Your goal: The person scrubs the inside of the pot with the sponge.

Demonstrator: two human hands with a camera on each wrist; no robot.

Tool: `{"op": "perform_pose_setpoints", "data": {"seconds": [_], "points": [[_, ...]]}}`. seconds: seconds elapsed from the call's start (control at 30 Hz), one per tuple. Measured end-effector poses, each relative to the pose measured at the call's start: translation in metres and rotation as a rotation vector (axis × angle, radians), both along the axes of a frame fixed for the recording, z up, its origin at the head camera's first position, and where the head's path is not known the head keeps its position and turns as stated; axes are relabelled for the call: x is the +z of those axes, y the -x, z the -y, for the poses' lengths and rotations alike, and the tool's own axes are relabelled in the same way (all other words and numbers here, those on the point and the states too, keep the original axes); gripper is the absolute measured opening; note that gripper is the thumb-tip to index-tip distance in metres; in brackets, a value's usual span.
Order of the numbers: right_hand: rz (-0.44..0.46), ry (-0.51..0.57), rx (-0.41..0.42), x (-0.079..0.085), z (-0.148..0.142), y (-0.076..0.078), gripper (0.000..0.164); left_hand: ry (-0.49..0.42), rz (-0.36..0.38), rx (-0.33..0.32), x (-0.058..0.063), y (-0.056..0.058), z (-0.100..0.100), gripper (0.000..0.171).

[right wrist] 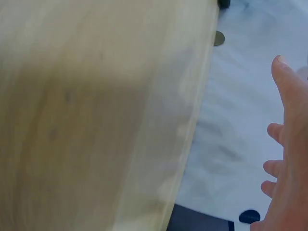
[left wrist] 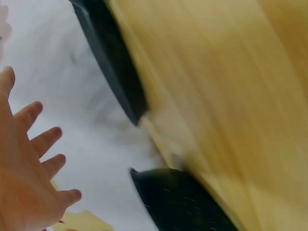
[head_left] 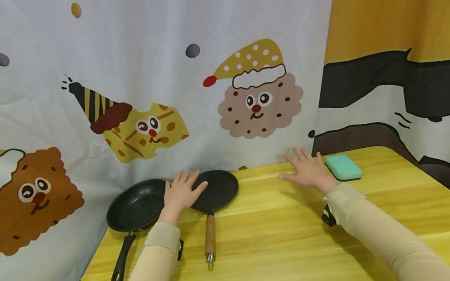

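My left hand [head_left: 181, 191] is held with fingers spread above the gap between two pans, and nothing is in it. To its left lies a deep black frying pan [head_left: 140, 206] with a black handle. A flat black pan [head_left: 220, 191] with a wooden handle [head_left: 209, 235] is on its right. Fingers spread wide, my right hand [head_left: 306, 170] hovers over the far part of the table, holding nothing. Just right of it sits a green sponge [head_left: 343, 166] with a dark underside. Both wrist views show the hands [left wrist: 24, 168] [right wrist: 291, 144] apart from the table surface.
The yellow wood-grain table [head_left: 273, 248] ends at a white curtain [head_left: 140, 18] printed with cartoon snacks. On the right hangs a curtain part [head_left: 439, 17] in orange, black and white.
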State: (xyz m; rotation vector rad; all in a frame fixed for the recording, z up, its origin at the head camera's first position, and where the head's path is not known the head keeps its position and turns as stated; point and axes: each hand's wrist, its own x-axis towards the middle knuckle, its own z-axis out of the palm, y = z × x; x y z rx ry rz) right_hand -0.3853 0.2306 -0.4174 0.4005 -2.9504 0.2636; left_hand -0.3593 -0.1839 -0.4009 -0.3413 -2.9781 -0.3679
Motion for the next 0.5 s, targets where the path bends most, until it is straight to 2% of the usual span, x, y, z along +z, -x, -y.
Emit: {"op": "perform_pose_setpoints", "data": {"seconds": [0.13,0.2,0.3,0.5], "points": [[0.012,0.018,-0.012,0.006,-0.015,-0.002,0.084,-0.01,0.027,-0.025,0.005,-0.006,-0.008,0.071],[0.029,0.057,-0.022,0.011,-0.025,-0.002,0.081,-0.048,0.039,-0.034,0.009,-0.011,-0.01,0.069],[0.067,0.115,-0.045,0.015,-0.043,-0.003,0.078,-0.148,0.07,-0.052,0.015,-0.02,-0.011,0.065],[0.138,0.23,-0.101,0.017,-0.085,-0.006,0.074,-0.348,0.237,-0.032,0.018,-0.038,-0.007,0.063]]}}
